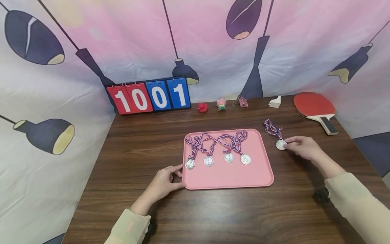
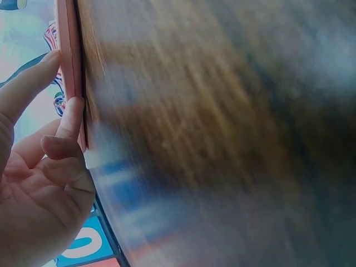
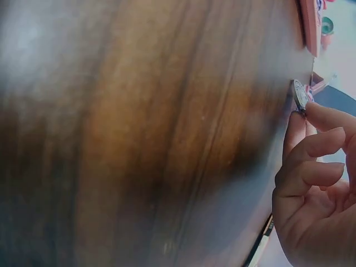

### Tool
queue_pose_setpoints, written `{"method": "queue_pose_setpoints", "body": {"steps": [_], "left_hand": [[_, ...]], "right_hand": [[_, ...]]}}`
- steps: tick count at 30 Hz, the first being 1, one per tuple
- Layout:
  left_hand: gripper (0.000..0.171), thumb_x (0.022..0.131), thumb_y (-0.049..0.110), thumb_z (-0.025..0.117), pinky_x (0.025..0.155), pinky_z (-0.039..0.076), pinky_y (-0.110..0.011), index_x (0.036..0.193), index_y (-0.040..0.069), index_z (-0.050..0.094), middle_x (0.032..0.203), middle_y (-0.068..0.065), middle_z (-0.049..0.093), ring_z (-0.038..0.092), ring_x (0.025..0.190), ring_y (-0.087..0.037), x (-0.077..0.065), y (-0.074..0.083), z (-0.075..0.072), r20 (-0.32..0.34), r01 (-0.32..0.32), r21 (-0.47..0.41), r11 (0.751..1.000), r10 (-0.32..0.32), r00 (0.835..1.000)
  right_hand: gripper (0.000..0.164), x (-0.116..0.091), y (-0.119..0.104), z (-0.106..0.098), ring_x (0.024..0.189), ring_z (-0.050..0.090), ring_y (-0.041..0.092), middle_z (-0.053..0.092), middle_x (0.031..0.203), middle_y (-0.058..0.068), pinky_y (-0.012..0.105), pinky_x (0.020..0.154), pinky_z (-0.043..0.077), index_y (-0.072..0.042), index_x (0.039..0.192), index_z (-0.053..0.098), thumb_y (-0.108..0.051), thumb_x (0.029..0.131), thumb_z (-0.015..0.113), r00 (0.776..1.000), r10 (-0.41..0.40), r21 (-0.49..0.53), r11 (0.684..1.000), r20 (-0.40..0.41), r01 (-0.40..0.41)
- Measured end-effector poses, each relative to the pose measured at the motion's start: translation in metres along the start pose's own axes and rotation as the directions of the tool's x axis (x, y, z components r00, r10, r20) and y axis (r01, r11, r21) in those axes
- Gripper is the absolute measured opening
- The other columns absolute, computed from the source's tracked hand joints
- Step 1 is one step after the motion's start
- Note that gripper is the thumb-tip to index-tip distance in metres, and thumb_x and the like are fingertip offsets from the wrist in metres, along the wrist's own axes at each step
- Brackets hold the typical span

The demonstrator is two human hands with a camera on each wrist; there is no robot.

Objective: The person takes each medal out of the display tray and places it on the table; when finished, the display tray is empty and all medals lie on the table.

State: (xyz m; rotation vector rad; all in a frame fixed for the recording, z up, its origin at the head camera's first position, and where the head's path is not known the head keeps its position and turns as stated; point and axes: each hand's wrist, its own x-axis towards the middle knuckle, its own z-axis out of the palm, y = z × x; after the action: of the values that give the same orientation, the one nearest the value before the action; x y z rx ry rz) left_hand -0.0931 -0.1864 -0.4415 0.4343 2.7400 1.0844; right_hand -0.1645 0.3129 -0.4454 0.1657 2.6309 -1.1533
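Being pinched at the disc (image 3: 300,95) in the right hand's grip (image 1: 303,147), the silver medal (image 1: 279,144) is held at the counter (image 1: 146,142), right of the pink tray (image 1: 228,178), since stiff metal is presumably surer than limp ribbon (image 1: 272,129). Its long axis is slanted, disc end nearer, ribbon trailed away leftward. The tray's left edge is touched by the left hand's (image 1: 164,182) spread thumb and finger, apparently for steadiness.

Tabletop (image 1: 231,217) in front of the pink tray (image 1: 228,178) affords passage. Flip scoreboard (image 1: 149,96) and table-tennis paddle (image 1: 315,104) obstruct the rear corners.
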Motion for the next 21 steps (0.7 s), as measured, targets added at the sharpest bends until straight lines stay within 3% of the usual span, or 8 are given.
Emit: {"method": "queue_pose_setpoints", "body": {"steps": [6, 14, 21], "left_hand": [[0.063, 0.066, 0.024, 0.079, 0.050, 0.035, -0.024, 0.123, 0.010, 0.055, 0.081, 0.004, 0.060, 0.043, 0.058, -0.015, 0.001, 0.000, 0.000, 0.004, 0.002, -0.002, 1.000, -0.002, 1.000], [0.065, 0.065, 0.027, 0.080, 0.049, 0.034, -0.023, 0.123, 0.011, 0.055, 0.079, 0.007, 0.060, 0.042, 0.055, -0.012, 0.003, -0.002, 0.000, 0.003, 0.004, 0.005, 1.000, -0.005, 1.000], [0.067, 0.065, 0.030, 0.079, 0.048, 0.034, -0.023, 0.124, 0.012, 0.054, 0.078, 0.009, 0.061, 0.042, 0.054, -0.010, 0.002, -0.005, 0.002, 0.013, 0.019, 0.009, 1.000, -0.019, 1.000]], "right_hand": [[0.046, 0.000, 0.003, 0.003, 0.070, 0.053, 0.015, 0.066, 0.088, 0.010, 0.030, 0.060, 0.040, -0.001, 0.107, 0.060, -0.038, 0.080, 0.064, 0.996, -0.071, -0.108, 0.992, -0.050, 0.065], [0.035, -0.004, -0.007, 0.006, 0.072, 0.048, 0.016, 0.063, 0.083, 0.007, 0.028, 0.061, 0.034, -0.007, 0.104, 0.063, -0.034, 0.081, 0.064, 0.972, -0.168, -0.083, 0.984, -0.163, 0.156], [0.032, -0.015, -0.034, 0.029, 0.060, 0.052, 0.016, 0.063, 0.081, 0.005, 0.028, 0.052, 0.042, -0.012, 0.102, 0.064, -0.035, 0.079, 0.067, 0.972, -0.226, 0.042, 0.973, -0.060, 0.229]]}}
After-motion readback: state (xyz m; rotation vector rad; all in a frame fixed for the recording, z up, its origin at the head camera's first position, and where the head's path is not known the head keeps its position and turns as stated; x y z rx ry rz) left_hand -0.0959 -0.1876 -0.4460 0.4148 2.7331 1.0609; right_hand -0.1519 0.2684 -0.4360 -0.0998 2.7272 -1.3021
